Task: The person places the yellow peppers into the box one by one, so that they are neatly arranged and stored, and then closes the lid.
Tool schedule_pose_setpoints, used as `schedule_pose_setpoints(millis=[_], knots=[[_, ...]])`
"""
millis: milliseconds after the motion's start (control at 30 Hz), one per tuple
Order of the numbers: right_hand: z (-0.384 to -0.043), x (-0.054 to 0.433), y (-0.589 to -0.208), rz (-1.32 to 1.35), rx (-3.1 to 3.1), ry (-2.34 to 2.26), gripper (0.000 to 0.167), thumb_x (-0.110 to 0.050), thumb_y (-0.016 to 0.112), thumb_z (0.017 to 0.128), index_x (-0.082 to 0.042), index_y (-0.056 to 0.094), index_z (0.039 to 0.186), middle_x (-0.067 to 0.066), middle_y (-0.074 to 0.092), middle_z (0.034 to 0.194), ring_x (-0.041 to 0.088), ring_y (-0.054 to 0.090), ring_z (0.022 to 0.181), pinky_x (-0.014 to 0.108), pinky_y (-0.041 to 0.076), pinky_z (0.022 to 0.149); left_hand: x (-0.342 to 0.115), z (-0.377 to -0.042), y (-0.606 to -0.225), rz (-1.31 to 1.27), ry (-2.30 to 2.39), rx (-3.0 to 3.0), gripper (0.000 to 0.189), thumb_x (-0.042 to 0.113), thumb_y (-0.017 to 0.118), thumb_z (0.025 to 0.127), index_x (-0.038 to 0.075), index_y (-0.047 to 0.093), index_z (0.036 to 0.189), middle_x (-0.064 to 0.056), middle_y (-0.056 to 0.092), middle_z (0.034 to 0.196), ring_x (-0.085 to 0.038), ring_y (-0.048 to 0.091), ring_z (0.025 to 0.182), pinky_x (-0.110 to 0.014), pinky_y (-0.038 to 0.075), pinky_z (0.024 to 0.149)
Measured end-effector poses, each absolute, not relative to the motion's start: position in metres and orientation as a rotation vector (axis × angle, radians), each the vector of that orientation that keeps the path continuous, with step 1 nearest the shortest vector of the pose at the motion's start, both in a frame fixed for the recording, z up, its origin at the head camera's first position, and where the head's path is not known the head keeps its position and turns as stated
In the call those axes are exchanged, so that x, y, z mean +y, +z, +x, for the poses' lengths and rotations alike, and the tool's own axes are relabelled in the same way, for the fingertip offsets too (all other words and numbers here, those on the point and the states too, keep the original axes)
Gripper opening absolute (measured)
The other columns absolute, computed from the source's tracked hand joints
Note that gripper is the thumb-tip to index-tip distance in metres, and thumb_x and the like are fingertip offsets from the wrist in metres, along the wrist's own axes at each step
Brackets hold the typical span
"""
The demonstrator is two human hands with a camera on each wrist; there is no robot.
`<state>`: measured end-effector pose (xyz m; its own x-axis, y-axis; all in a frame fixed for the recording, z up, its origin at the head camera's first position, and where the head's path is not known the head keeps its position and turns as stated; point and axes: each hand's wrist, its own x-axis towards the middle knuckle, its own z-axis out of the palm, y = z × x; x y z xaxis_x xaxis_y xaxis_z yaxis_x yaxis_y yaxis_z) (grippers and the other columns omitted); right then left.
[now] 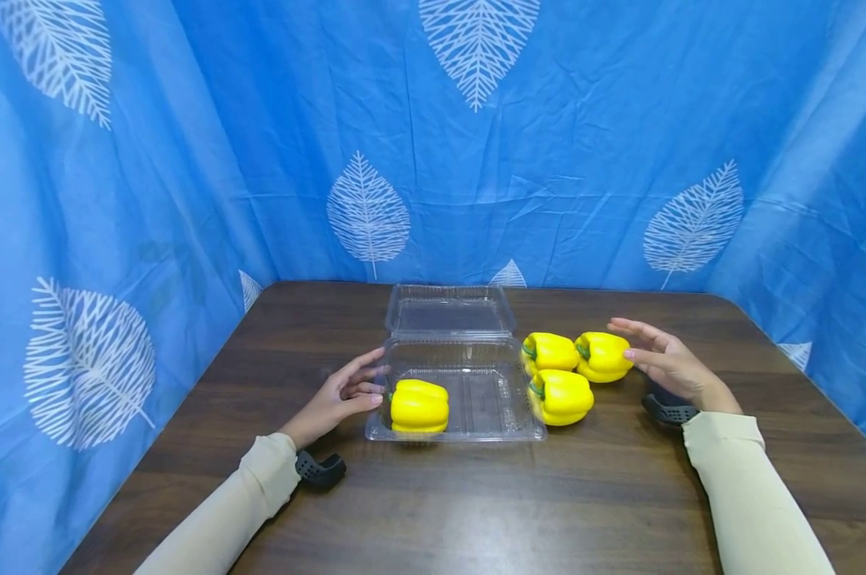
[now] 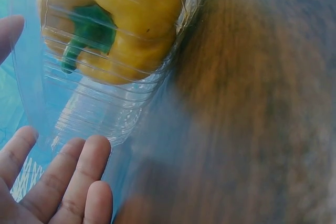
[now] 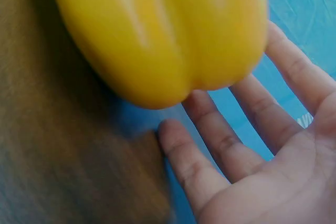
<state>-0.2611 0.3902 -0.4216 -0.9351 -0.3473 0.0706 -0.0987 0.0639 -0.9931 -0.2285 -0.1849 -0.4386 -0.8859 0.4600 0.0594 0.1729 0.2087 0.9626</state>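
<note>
A clear plastic clamshell box lies with its lid folded back, and one yellow bell pepper sits in its left part. My left hand is beside the box's left wall, its fingers fairly straight; through that wall the left wrist view shows the pepper's green stem. To the right of the box are three more yellow peppers: one at the back left, one in front and one at the back right. My right hand reaches round the back-right pepper with loosely extended fingers, thumb tip close to its side.
Everything lies on a dark wooden table. Blue curtains with white leaf prints stand behind it and along both sides. A black wrist strap piece shows at the left cuff, and another at the right.
</note>
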Motion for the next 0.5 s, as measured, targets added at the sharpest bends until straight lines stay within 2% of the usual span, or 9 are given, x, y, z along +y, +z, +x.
schedule_pose_setpoints(millis=[133,333,500], knots=[[-0.262,0.388,-0.425,-0.506,2.102,-1.973,0.058,0.005,0.054,0.107,-0.023,0.051,0.158,-0.018,0.057,0.149,-0.002,0.054,0.13,0.015,0.051,0.103,-0.185,-0.229,-0.439,0.6,1.741,2.235,0.078,0.022,0.068,0.104,0.009,0.03,0.171,-0.026,0.045,0.165,-0.043,0.06,0.136,-0.059,0.046,0.117],[-0.261,0.382,-0.424,-0.521,2.194,-1.847,0.071,0.007,0.062,0.101,-0.012,0.04,0.167,-0.022,0.049,0.149,-0.004,0.051,0.131,0.015,0.05,0.103,-0.186,-0.23,-0.44,0.598,1.743,2.231,0.078,0.023,0.068,0.104,0.009,0.03,0.171,-0.026,0.045,0.165,-0.043,0.06,0.136,-0.056,0.048,0.116],[-0.261,0.378,-0.42,-0.479,2.295,-1.715,0.076,0.004,0.069,0.099,-0.004,0.035,0.167,-0.021,0.052,0.144,-0.001,0.054,0.126,0.016,0.051,0.102,-0.186,-0.23,-0.439,0.605,1.759,2.208,0.078,0.021,0.067,0.104,0.008,0.03,0.171,-0.026,0.044,0.166,-0.042,0.059,0.136,-0.046,0.053,0.113]])
